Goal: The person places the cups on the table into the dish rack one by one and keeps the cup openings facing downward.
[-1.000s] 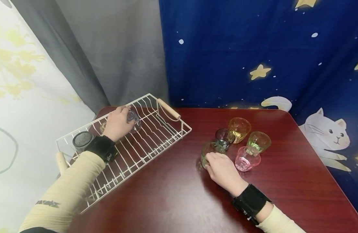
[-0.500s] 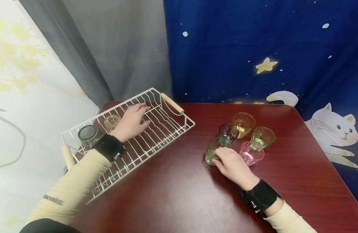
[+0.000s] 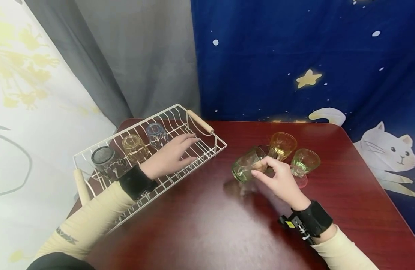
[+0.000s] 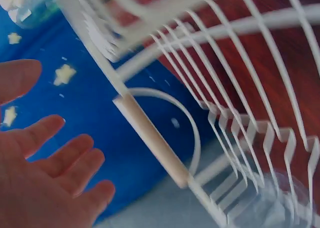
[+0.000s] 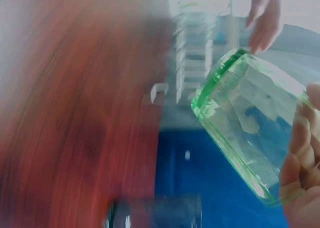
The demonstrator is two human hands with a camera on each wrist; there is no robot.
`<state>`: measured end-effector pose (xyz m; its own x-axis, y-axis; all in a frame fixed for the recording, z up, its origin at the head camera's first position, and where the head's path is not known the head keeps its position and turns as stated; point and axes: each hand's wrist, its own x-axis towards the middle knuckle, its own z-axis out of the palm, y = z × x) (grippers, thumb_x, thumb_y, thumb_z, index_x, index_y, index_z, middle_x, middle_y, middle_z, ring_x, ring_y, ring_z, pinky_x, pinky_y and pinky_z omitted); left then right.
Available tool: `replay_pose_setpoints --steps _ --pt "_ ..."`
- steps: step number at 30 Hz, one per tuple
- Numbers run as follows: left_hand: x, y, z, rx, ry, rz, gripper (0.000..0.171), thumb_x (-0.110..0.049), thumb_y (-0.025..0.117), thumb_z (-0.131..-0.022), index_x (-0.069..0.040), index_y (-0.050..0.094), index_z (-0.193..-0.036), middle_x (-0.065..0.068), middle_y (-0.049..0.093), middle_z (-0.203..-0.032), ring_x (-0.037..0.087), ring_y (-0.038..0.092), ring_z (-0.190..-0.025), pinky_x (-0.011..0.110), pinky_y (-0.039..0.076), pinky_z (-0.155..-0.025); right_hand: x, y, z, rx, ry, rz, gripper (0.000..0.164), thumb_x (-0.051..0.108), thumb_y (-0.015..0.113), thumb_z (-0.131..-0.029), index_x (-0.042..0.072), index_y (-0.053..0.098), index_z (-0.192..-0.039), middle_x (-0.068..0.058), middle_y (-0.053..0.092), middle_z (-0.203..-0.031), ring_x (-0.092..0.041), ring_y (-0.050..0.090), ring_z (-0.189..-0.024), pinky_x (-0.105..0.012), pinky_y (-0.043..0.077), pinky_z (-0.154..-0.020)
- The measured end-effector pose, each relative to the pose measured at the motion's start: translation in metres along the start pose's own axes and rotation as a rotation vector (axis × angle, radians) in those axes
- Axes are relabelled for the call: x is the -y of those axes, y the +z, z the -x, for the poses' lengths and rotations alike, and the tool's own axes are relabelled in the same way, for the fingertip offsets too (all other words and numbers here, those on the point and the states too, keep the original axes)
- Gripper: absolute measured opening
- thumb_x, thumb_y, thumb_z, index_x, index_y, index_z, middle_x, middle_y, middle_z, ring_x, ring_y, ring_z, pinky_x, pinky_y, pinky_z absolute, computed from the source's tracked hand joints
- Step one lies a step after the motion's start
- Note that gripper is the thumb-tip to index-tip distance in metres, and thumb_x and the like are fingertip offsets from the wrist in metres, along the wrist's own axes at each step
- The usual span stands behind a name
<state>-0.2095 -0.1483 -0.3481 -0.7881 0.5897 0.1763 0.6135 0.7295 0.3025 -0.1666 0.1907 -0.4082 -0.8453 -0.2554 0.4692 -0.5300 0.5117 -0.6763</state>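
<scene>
My right hand (image 3: pixel 278 180) pinches a green glass (image 3: pixel 244 165) by its rim, tilted and lifted off the table; the right wrist view shows the same green glass (image 5: pixel 250 123) with fingers at its mouth. Over the white wire rack (image 3: pixel 180 179) my left hand (image 3: pixel 172 154) hovers, its fingers spread and nothing in them. In the left wrist view that left hand (image 4: pixel 55 168) is beside the rack's wooden handle (image 4: pixel 155 140). Upside down in the rack stand a grey glass (image 3: pixel 107 163), an amber glass (image 3: pixel 134 148) and a blue glass (image 3: pixel 157 135).
Right of the lifted glass stand a yellow glass (image 3: pixel 283 144), a light green glass (image 3: pixel 305 161), a pink glass (image 3: pixel 301 181), partly hidden, and a dark glass (image 3: pixel 270 152). Grey and blue curtains (image 3: pixel 254 67) hang behind the table (image 3: pixel 200 225).
My left hand has let go of the blue glass in the rack and moved right, toward the near side. The right hand has lifted and tilted the green glass.
</scene>
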Motion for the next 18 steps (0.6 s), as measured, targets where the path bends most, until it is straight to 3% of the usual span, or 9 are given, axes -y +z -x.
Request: replay_pose_setpoints --steps 3,6,12,16,18 --pt "-0.013 -0.003 -0.002 0.045 0.050 0.020 0.063 -0.027 0.065 -0.092 -0.005 0.042 -0.145 0.015 0.046 -0.146 0.028 0.044 -0.137 0.043 0.035 -0.117 0.009 -0.003 -0.005 0.023 0.122 -0.171 0.010 0.010 0.073 -0.085 0.012 0.065 -0.090 0.009 0.066 -0.084 0.001 0.055 -0.071 -0.020 0.045 -0.059" --pt "-0.027 -0.008 -0.003 0.087 0.095 0.024 0.068 -0.032 0.065 -0.092 -0.006 0.037 -0.148 0.013 0.045 -0.148 0.025 0.042 -0.139 0.040 0.034 -0.118 0.017 -0.001 -0.010 0.037 0.183 -0.320 0.009 0.008 0.070 -0.087 0.006 0.063 -0.093 0.011 0.065 -0.086 -0.001 0.057 -0.073 -0.020 0.046 -0.060" --pt "-0.049 -0.014 -0.011 0.139 0.139 0.050 0.078 -0.040 0.067 -0.090 -0.011 0.030 -0.152 0.006 0.043 -0.151 0.019 0.039 -0.142 0.036 0.032 -0.120 0.028 0.005 -0.018 0.058 0.209 -0.547 0.015 0.000 0.064 -0.089 0.015 0.060 -0.089 0.013 0.064 -0.087 0.000 0.058 -0.076 -0.017 0.049 -0.067" --pt "-0.058 -0.011 -0.013 0.162 0.120 0.060 0.083 -0.047 0.066 -0.088 -0.013 0.027 -0.153 0.004 0.045 -0.149 0.015 0.043 -0.139 0.035 0.037 -0.116 0.035 0.009 -0.020 0.070 0.219 -0.733 0.025 -0.004 0.061 -0.089 0.020 0.060 -0.087 0.011 0.063 -0.087 0.001 0.059 -0.079 -0.015 0.051 -0.070" --pt "-0.060 -0.008 -0.013 0.151 0.094 0.067 0.084 -0.049 0.066 -0.088 -0.012 0.027 -0.152 0.005 0.047 -0.146 0.015 0.047 -0.134 0.035 0.041 -0.113 0.039 0.012 -0.021 0.077 0.214 -0.773 0.026 -0.005 0.061 -0.089 0.021 0.060 -0.086 0.011 0.063 -0.087 0.001 0.059 -0.080 -0.015 0.051 -0.070"
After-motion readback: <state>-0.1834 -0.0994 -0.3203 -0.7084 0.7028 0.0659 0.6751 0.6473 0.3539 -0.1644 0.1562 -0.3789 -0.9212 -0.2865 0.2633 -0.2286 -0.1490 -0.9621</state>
